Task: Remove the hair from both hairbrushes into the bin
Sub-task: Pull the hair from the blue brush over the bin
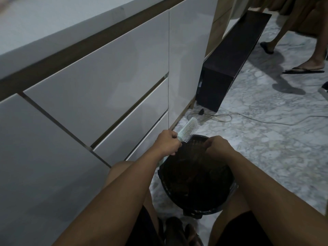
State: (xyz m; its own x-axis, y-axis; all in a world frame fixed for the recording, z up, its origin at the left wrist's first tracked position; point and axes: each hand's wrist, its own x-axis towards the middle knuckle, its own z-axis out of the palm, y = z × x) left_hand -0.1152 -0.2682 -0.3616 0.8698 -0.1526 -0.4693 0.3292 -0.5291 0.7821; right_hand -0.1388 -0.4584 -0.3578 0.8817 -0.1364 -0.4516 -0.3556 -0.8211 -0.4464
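Mid-task, by the look of it. Pale mint plastic hairbrush with white bristles [188,130], centre of frame, held by its handle in left hand [167,143], fingers curled tight round it, bristles turned toward lower right, head just over far rim of round black plastic bin [196,211]. Right hand [216,145] hovering above bin mouth, fingertips bunched as if pinching something; too dark to tell whether hair is between them. No clump visible on bristles, so this brush prob. nearly clean. Bin contents dark, unreadable.

Count: 1 hairbrush in view, second not seen anywhere, so status unknown. 1 bin, 2 hands. Upper right: another person's legs, 2 flip-flops [303,70]. White cable [248,117] across marble floor, centre right.
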